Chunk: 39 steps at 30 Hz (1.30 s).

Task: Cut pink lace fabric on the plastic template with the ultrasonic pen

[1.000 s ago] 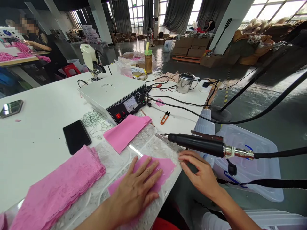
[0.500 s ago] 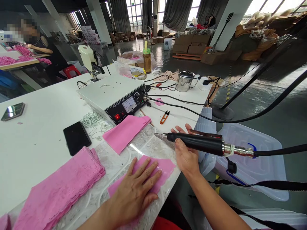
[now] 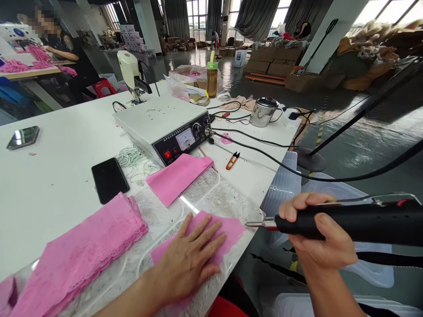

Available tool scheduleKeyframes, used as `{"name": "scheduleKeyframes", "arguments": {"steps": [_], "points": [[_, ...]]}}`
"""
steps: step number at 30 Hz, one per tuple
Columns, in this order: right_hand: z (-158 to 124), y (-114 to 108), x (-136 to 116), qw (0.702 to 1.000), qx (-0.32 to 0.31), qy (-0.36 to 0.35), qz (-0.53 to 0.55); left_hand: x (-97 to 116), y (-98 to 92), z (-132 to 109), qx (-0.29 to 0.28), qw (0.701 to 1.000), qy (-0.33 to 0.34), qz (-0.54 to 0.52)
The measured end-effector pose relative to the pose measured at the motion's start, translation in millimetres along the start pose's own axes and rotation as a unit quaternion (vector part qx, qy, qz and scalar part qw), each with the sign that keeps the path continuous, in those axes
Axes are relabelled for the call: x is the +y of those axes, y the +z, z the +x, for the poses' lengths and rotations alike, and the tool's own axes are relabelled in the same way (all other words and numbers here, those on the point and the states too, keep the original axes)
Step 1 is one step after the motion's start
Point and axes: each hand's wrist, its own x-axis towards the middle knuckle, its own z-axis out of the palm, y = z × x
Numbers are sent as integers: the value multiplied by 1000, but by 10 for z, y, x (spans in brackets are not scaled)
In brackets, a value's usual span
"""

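My left hand [image 3: 188,259] lies flat with fingers spread on a small pink fabric piece [image 3: 231,229] at the table's near edge. My right hand [image 3: 317,237] is wrapped round a black handheld tool [image 3: 357,222] whose metal tip points left, just right of the fabric piece and close to the table's edge. A cable runs from the tool to a white control box [image 3: 165,127] with a dial and red switch. A folded pink fabric [image 3: 176,176] lies in front of the box. A stack of pink lace [image 3: 76,255] sits at the left.
A black phone [image 3: 109,178], white elastic loops [image 3: 134,158] and orange snips [image 3: 233,160] lie on the white table [image 3: 59,145]. A steel kettle [image 3: 262,112] and a bottle [image 3: 212,79] stand farther back. Clear plastic bins [image 3: 330,185] sit right of the table. Another person sits at the far left.
My right hand went from resting by the fabric to reaching up, grasping the black tool and bringing it down toward the fabric's right edge. My left hand stayed flat on the fabric.
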Motion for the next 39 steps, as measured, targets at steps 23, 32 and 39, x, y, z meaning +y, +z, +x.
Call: {"name": "scheduleKeyframes", "arguments": {"steps": [23, 32, 39], "points": [[-64, -61, 100, 999, -33, 15, -8, 8, -13, 11, -11, 1000, -7, -20], [-61, -43, 87, 999, -37, 18, -32, 2, -28, 13, -16, 999, -11, -38], [-26, -33, 7, 999, 15, 10, -28, 2, -35, 21, -21, 996, -16, -79]]}}
